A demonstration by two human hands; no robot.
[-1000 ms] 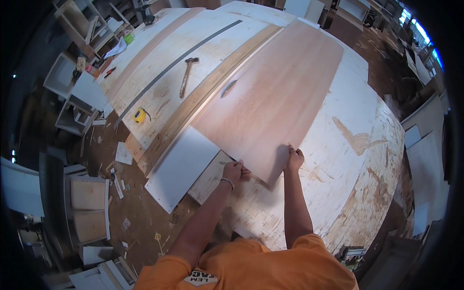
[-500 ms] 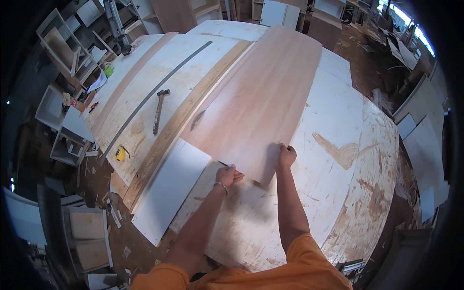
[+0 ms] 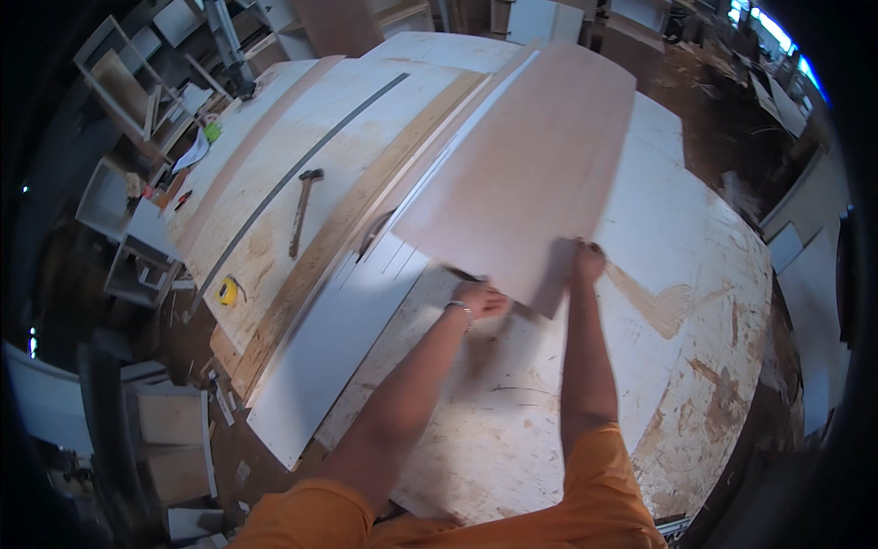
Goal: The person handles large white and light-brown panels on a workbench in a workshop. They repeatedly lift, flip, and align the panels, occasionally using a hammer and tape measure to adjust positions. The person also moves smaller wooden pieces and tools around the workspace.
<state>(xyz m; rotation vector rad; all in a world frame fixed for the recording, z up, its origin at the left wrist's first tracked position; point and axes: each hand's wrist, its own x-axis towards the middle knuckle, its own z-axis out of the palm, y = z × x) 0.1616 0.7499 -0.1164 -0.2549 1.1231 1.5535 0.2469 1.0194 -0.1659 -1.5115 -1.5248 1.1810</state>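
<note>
Lengthwise, the brown panel (image 3: 517, 174) spans the middle of the table (image 3: 521, 393), its far end near the table's far edge and its near edge well in from the table's near edge. Along its left edge run a white board (image 3: 334, 343), partly covered by the panel's near left corner, and then a plank (image 3: 334, 252). Beyond the plank, toward the table's left edge, lie a hammer (image 3: 300, 220), a yellow tape measure (image 3: 228, 291) near the near left corner, and a dark strip (image 3: 347, 123). Between the panel's right edge and the table's right edge stretches a wide band of scuffed top, with more of it in front of the panel. Both forearms reach forward from the table's near side, the right one straighter up, the left one slanting inward. The right hand (image 3: 590, 263) is closed, pinching the panel's right edge close to its near right corner. The left hand (image 3: 482, 297), wearing a wristband (image 3: 462, 307), is half curled at the near edge; blur makes it impossible to tell whether it grips.
</note>
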